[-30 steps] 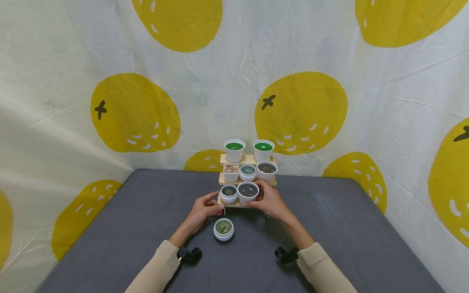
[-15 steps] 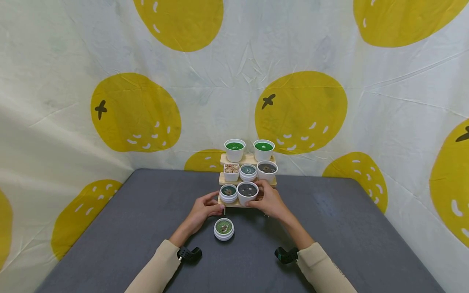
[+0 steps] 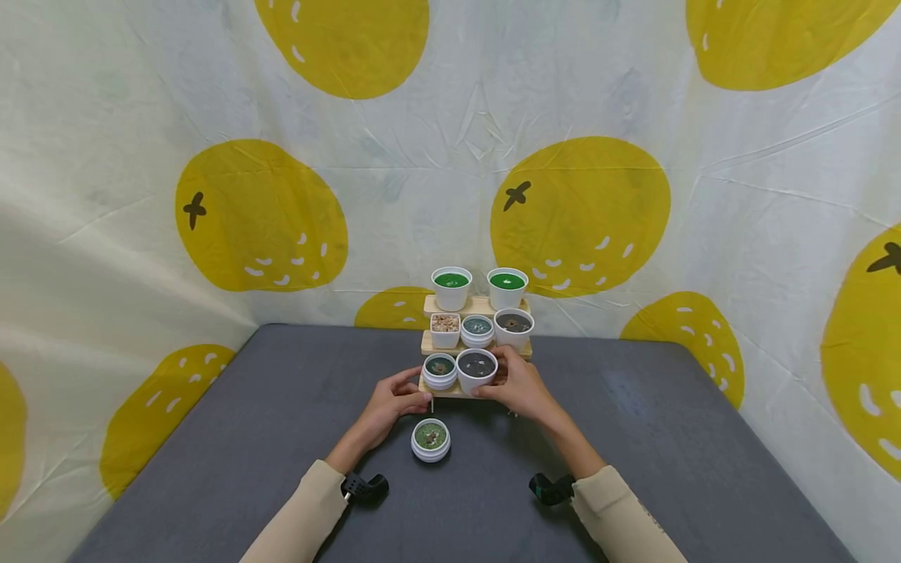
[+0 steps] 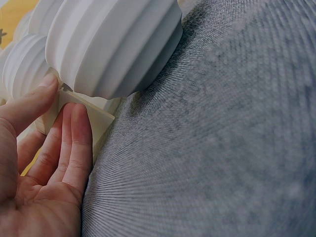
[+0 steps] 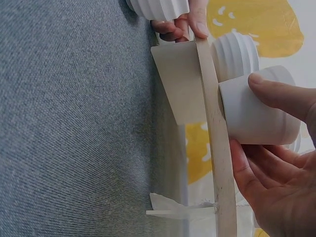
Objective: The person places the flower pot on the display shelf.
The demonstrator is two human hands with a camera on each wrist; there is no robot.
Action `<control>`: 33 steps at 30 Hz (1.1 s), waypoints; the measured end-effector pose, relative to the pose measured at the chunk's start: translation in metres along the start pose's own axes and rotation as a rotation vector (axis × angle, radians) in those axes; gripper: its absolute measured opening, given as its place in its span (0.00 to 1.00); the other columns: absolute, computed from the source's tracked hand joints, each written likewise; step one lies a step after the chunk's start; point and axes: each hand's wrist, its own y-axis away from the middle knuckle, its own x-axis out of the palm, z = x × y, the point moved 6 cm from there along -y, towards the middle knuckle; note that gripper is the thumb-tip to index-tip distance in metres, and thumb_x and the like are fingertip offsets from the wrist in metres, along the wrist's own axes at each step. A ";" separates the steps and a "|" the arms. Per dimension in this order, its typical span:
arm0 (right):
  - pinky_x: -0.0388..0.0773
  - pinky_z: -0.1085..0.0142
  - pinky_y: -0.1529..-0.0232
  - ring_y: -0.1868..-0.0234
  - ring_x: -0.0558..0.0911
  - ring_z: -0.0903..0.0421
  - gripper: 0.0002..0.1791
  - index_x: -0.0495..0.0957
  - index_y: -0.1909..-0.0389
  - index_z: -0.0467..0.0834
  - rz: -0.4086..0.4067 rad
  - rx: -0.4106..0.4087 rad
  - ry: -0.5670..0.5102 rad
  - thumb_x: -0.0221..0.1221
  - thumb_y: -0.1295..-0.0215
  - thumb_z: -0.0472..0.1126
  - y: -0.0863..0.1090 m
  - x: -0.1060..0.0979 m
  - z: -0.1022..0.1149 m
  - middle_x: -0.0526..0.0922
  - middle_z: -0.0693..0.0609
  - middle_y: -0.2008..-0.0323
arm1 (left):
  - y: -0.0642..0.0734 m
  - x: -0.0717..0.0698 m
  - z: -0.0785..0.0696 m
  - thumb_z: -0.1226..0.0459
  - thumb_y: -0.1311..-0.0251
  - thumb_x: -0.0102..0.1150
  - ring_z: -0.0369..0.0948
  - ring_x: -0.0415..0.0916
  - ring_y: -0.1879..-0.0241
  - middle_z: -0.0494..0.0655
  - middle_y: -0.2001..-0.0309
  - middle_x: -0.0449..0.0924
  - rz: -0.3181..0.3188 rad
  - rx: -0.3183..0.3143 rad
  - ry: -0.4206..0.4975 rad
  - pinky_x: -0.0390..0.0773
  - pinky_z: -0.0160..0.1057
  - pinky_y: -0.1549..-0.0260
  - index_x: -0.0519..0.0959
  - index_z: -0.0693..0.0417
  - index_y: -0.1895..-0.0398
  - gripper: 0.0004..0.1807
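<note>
A tiered wooden stand [image 3: 450, 394] holds several small white pots in three rows. My left hand [image 3: 385, 402] grips the left end of its lowest shelf, thumb on top and fingers against the support [image 4: 94, 116] below. At the right of that shelf, my right hand [image 3: 522, 386] holds a white cup [image 3: 478, 374] with a dark grey filling between thumb and fingers. The cup's base meets the board [image 5: 217, 133] in the right wrist view. Left of it sits a ribbed pot [image 3: 439, 372] with a dark green filling.
Another ribbed pot [image 3: 430, 442], green-topped, stands on the grey tabletop [image 3: 464, 516] before the stand. The middle shelf bears a square pot [image 3: 445, 332], a ribbed pot [image 3: 476, 332] and a cup [image 3: 513, 328]. Two green-filled cups [image 3: 451, 289] occupy the top. A patterned curtain [image 3: 422, 195] hangs behind.
</note>
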 end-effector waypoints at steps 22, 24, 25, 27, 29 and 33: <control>0.81 0.45 0.42 0.40 0.81 0.37 0.44 0.64 0.34 0.31 0.313 0.032 0.282 0.77 0.45 0.42 0.028 -0.032 0.042 0.76 0.31 0.39 | 0.000 0.000 -0.004 0.69 0.38 0.71 0.39 0.86 0.65 0.45 0.63 0.87 -0.002 0.003 -0.011 0.89 0.37 0.60 0.66 0.57 0.23 0.40; 0.80 0.45 0.42 0.41 0.81 0.37 0.45 0.64 0.34 0.30 0.289 0.038 0.307 0.77 0.46 0.43 0.028 -0.034 0.043 0.77 0.31 0.40 | 0.000 0.000 -0.004 0.69 0.38 0.71 0.39 0.86 0.65 0.44 0.63 0.87 -0.001 0.003 -0.014 0.89 0.37 0.60 0.66 0.57 0.23 0.40; 0.80 0.46 0.43 0.43 0.80 0.38 0.45 0.64 0.34 0.30 0.272 0.033 0.318 0.77 0.46 0.44 0.028 -0.034 0.042 0.78 0.31 0.41 | 0.000 0.000 -0.004 0.69 0.38 0.71 0.39 0.86 0.64 0.44 0.63 0.87 0.000 0.003 -0.016 0.89 0.37 0.59 0.66 0.57 0.23 0.40; 0.80 0.47 0.45 0.44 0.81 0.38 0.45 0.64 0.34 0.31 0.240 0.021 0.311 0.77 0.45 0.46 0.025 -0.032 0.040 0.80 0.32 0.43 | 0.000 0.000 -0.003 0.69 0.38 0.71 0.39 0.86 0.64 0.44 0.63 0.87 -0.001 0.000 -0.015 0.89 0.37 0.59 0.66 0.57 0.23 0.40; 0.81 0.48 0.46 0.44 0.82 0.39 0.45 0.64 0.35 0.31 0.205 0.012 0.286 0.77 0.44 0.47 0.022 -0.028 0.034 0.82 0.33 0.44 | 0.000 0.000 -0.002 0.69 0.38 0.71 0.39 0.86 0.64 0.44 0.63 0.87 -0.003 -0.003 -0.018 0.89 0.37 0.59 0.66 0.57 0.23 0.40; 0.86 0.51 0.49 0.47 0.86 0.41 0.42 0.64 0.36 0.32 0.146 -0.004 0.196 0.76 0.43 0.46 0.015 -0.018 0.022 0.85 0.34 0.48 | 0.000 0.000 0.000 0.69 0.38 0.71 0.39 0.85 0.64 0.45 0.63 0.87 -0.009 -0.007 -0.021 0.89 0.37 0.60 0.67 0.56 0.24 0.39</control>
